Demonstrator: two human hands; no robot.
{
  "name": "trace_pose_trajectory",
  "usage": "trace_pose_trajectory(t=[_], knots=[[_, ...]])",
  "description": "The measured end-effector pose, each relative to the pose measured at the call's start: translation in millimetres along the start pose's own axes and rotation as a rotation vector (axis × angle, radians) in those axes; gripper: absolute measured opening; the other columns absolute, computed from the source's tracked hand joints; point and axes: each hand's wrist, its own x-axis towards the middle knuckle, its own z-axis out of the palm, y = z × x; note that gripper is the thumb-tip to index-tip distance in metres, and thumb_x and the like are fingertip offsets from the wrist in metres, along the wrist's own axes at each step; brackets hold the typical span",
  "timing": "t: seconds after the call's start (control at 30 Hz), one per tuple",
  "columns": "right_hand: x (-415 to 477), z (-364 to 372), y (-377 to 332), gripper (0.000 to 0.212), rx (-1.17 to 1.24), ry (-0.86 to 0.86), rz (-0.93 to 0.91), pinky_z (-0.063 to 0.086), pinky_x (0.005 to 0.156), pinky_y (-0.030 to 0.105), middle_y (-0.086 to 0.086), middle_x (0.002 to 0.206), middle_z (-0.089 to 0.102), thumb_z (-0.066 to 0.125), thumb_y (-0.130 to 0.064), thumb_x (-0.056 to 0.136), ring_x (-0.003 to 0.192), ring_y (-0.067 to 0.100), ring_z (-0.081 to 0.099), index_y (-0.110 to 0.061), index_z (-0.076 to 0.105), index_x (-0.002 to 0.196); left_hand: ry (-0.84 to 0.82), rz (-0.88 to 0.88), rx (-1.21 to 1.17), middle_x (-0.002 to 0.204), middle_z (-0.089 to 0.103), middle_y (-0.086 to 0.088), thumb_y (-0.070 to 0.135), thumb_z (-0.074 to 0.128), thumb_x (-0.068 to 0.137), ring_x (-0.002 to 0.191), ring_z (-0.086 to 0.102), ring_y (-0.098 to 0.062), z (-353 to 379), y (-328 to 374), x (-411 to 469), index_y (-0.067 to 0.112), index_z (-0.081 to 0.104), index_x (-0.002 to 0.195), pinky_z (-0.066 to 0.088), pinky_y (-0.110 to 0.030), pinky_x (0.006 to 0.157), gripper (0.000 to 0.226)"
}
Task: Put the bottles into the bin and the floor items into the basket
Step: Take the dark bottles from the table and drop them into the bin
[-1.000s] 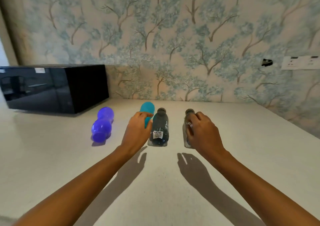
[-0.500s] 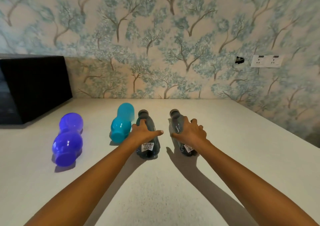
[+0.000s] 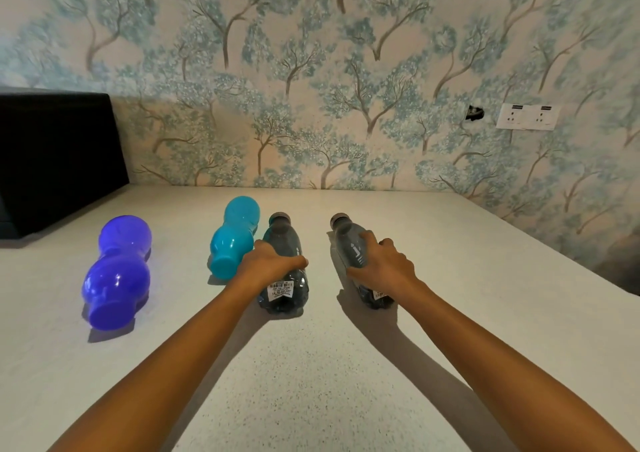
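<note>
Looking down through the head view, you have your left hand over the middle of the first dark bottle, thumb laid across the top and fingers curled down its left side. Your right hand grips the second dark bottle, fingers wrapped over its body. Both bottles lie on their sides mid-surface, caps toward the back edge; whether either is lifted clear is hard to tell. A teal bottle lies just beside the first dark bottle, on its left. A purple bottle lies well apart toward the left edge. A black box stands at the back left corner.
</note>
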Motion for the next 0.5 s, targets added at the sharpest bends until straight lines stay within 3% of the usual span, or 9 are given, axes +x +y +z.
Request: trace_pose_trajectory(t=[0.13,0.3,0.5], knots=[[-24,-14,4,0.081,0.079,0.044,-0.027,0.051,0.082,0.041,0.012,0.126,0.046,0.066,-0.046,0.079,0.103,0.036,0.057,-0.032,0.02,0.144,0.02,0.007,-0.07,0.106,0.058,-0.006,0.051,0.07,0.076,0.093,0.058,-0.021,-6,-3,-16,0.01,0.045,0.121,0.047,-0.03,0.073,0.065],[-64,-40,9,0.077,0.283,0.113,-0.022,0.056,0.081,0.039,0.008,0.117,0.054,0.072,-0.04,0.075,0.094,0.027,0.058,-0.027,0.03,0.139,0.085,0.087,-0.163,0.121,0.058,-0.007,0.052,0.07,0.075,0.105,0.059,-0.025,-17,-2,-53,0.016,0.043,0.131,0.05,-0.037,0.09,0.072],[-131,-64,19,0.068,0.579,0.206,0.08,0.047,0.057,0.021,0.002,0.108,0.057,0.075,-0.04,0.076,0.086,0.021,0.062,-0.026,0.038,0.131,0.151,0.268,-0.246,0.141,0.045,-0.007,0.043,0.071,0.079,0.119,0.049,-0.025,-32,2,-119,0.019,0.028,0.146,0.043,-0.037,0.101,0.084]])
